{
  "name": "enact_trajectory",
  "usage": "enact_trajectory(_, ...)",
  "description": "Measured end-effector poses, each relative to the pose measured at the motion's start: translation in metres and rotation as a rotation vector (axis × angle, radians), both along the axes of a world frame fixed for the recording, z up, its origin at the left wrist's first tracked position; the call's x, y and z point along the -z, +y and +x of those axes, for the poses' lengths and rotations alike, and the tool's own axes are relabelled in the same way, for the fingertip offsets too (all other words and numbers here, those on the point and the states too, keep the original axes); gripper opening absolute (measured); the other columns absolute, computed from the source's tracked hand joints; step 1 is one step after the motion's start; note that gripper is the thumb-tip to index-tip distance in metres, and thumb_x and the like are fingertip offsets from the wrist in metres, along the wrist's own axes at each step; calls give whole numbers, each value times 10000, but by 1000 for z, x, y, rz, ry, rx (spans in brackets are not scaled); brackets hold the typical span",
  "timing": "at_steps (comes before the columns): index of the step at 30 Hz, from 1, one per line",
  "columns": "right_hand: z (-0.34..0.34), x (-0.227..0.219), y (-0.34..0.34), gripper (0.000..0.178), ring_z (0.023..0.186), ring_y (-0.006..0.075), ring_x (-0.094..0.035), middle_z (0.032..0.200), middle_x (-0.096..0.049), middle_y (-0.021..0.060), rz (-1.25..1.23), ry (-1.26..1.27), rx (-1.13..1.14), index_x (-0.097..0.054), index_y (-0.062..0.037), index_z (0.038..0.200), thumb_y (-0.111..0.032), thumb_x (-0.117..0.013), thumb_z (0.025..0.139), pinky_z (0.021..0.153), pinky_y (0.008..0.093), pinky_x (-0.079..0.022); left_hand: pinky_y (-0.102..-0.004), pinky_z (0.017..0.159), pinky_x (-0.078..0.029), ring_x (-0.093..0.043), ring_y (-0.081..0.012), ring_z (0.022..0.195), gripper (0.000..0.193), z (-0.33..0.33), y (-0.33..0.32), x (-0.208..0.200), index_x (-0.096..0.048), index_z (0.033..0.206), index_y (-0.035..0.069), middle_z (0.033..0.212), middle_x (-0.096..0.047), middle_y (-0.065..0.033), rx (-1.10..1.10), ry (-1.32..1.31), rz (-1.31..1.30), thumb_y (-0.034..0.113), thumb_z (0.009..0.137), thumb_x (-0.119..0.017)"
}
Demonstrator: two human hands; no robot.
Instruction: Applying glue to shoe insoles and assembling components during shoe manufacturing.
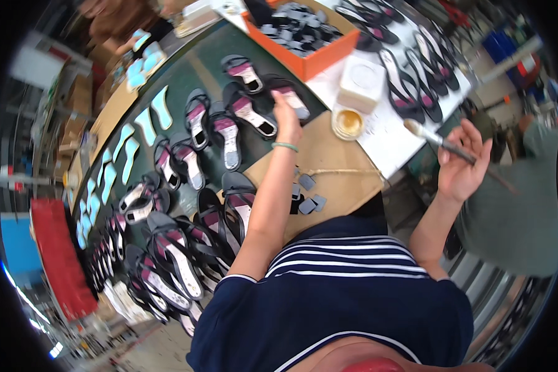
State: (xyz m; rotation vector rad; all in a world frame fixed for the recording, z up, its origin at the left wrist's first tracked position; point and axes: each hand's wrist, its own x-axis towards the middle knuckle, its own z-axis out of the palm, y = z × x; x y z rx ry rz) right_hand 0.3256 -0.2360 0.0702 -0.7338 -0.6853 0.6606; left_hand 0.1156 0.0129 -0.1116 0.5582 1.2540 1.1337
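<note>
My left hand (pixel 286 119) reaches forward over the dark green table (pixel 208 65) and grips a black sandal with a pink insole (pixel 288 94). A green band circles that wrist. My right hand (pixel 460 162) is raised to the right and holds a thin brush (pixel 437 139) whose pale tip points left, toward a small round pot of yellowish glue (pixel 348 123). Several more black sandals with pink insoles (pixel 229 133) lie in rows on the table to the left of my arm.
An orange tray (pixel 328 53) of small grey parts stands at the back. A brown cardboard sheet (pixel 335 164) with a few grey pieces (pixel 309 201) lies before me. Pale blue insoles (pixel 144 124) line the left edge. More sandals (pixel 415 80) lie on white paper at right.
</note>
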Motion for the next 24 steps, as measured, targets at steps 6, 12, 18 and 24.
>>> enact_trajectory(6,28,-6,-11,597,569,184,-515,824,-583,164,-5,-58,197,-547,98,1123,-413,-260,1011,492,260,-409,-336,844,-479,-604,-207,946,706,7,35,36,-564,1160,-58,1088,-633,-108,-3,-187,113,591,941,-393)
enact_trajectory(12,57,-3,-35,471,544,155,-530,770,-607,140,-167,-133,382,-605,71,971,-332,-364,1002,479,250,-408,-356,828,-450,-564,-256,931,766,21,23,15,-550,1092,-166,1091,-609,-178,-169,234,66,567,955,-370)
enact_trajectory(18,75,18,-46,272,510,113,-549,707,-632,90,-369,-82,352,-630,10,853,-223,-525,946,445,226,-410,-403,935,-414,-548,-394,1057,523,7,2,-40,-473,1262,-116,1175,-565,-264,-4,976,710,321,984,-401)
enact_trajectory(24,75,38,-31,176,531,98,-559,736,-644,81,-404,-117,207,-633,25,882,-140,-580,918,484,222,-447,-390,911,-425,-557,-345,1026,347,104,-26,-158,-546,1164,-74,1092,-588,-214,421,658,1273,115,878,-599)
